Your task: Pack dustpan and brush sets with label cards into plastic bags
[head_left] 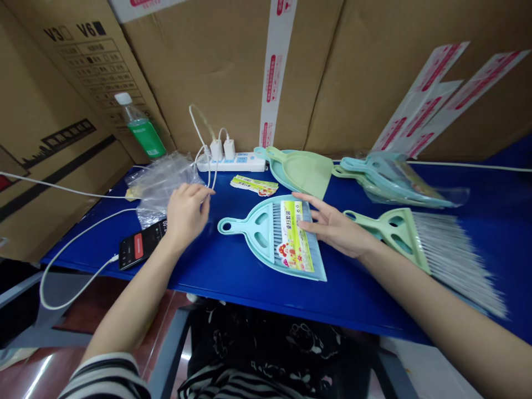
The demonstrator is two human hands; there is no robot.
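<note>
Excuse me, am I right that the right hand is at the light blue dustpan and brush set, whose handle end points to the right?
Not quite: the head view shows the handle end of the light blue dustpan and brush set pointing left. The right hand is indeed there.

This looks like a packing corner in a workshop: a blue table (199, 270) backed by tall cardboard (224, 72) — printed with model boxes at the left, sealed elsewhere with red-and-white tape (272, 72). Several alike dustpans (307, 169), loose brushes (457, 255), printed cards (254, 185) and clear bags (164, 174) suggest goods handled in number — more workplace than home — while a power strip (241, 162) feeds chargers (216, 149) behind.
</note>
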